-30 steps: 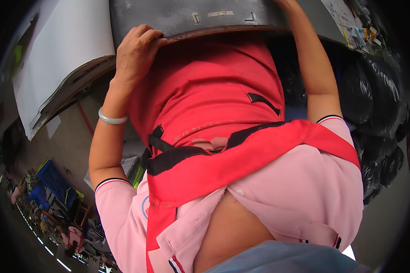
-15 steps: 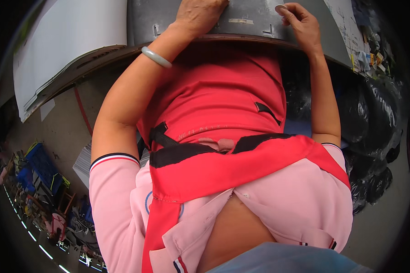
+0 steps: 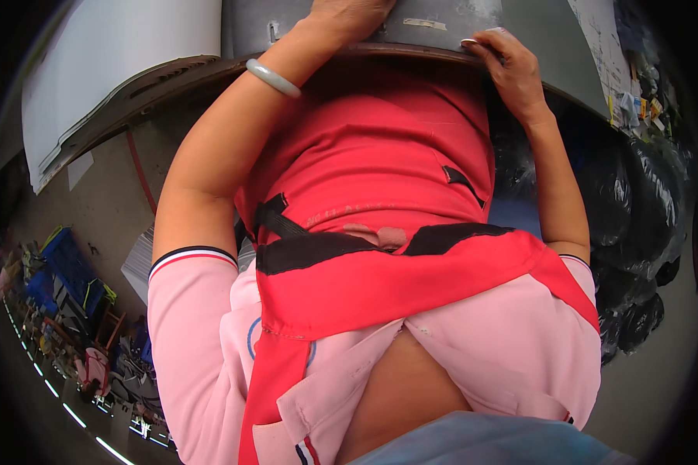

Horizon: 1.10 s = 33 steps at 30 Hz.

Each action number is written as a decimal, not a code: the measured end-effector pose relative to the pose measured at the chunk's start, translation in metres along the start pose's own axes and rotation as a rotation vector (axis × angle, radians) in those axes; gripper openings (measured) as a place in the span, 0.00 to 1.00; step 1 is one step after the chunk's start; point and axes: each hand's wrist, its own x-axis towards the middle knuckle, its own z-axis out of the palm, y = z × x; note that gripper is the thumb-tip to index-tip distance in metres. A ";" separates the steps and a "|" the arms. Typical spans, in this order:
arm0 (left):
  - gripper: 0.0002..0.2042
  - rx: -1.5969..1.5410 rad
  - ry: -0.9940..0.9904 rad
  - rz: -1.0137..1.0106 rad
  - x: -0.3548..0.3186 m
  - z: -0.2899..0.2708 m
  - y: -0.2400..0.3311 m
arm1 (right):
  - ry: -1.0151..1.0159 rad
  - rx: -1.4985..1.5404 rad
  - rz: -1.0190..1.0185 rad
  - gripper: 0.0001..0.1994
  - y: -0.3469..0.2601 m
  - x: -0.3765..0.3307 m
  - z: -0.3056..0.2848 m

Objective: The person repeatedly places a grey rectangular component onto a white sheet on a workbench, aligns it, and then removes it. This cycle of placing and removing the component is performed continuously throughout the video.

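Note:
My right hand (image 3: pixel 513 68) is at the near edge of a dark grey board (image 3: pixel 248 19), toward its right side. Between thumb and fingertips it pinches a small flat whitish disc (image 3: pixel 468 42), seen almost edge-on. My left hand (image 3: pixel 353 17) rests over the board left of its middle, its fingers bent away and partly cut off by the top of the picture, so whether they hold anything cannot be seen. A pale bangle (image 3: pixel 272 77) circles the left wrist. Between the hands, a short beige strip (image 3: pixel 424 24) lies on the board.
Large white sheets (image 3: pixel 124 62) are stacked at the left of the bench, their edges curving over the front. Black plastic bags (image 3: pixel 632 209) stand on the floor at right. Small packets (image 3: pixel 636 108) lie at the bench's far right. A blue crate (image 3: pixel 74 260) is at far left.
My right hand has come nearer to the board's front edge, tilting the disc from face-on to nearly edge-on. My left hand has shifted slightly up and right in the view.

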 end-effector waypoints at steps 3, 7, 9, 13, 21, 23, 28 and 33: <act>0.15 0.016 0.052 0.033 0.000 0.009 -0.002 | -0.007 0.082 0.080 0.06 -0.008 0.000 -0.003; 0.15 0.006 0.028 0.033 -0.003 0.006 -0.007 | -0.013 0.004 0.006 0.06 -0.004 0.002 0.002; 0.15 -0.021 -0.030 -0.002 -0.001 -0.002 -0.002 | -0.077 -0.024 0.075 0.07 -0.009 0.003 -0.004; 0.15 0.007 0.000 0.008 -0.003 0.000 -0.004 | 0.142 0.138 0.280 0.10 0.005 -0.003 -0.005; 0.14 0.017 -0.013 0.011 -0.001 -0.004 0.000 | 0.244 0.264 0.518 0.12 0.032 -0.025 -0.002; 0.14 0.022 -0.008 0.016 -0.001 -0.003 0.000 | 0.239 0.260 0.547 0.12 0.031 -0.024 -0.004; 0.14 0.026 -0.011 0.024 0.000 -0.004 0.000 | 0.208 0.272 0.545 0.12 0.028 -0.023 -0.008; 0.14 0.016 -0.007 0.024 -0.001 -0.005 -0.001 | 0.177 0.040 0.166 0.08 -0.002 -0.014 -0.005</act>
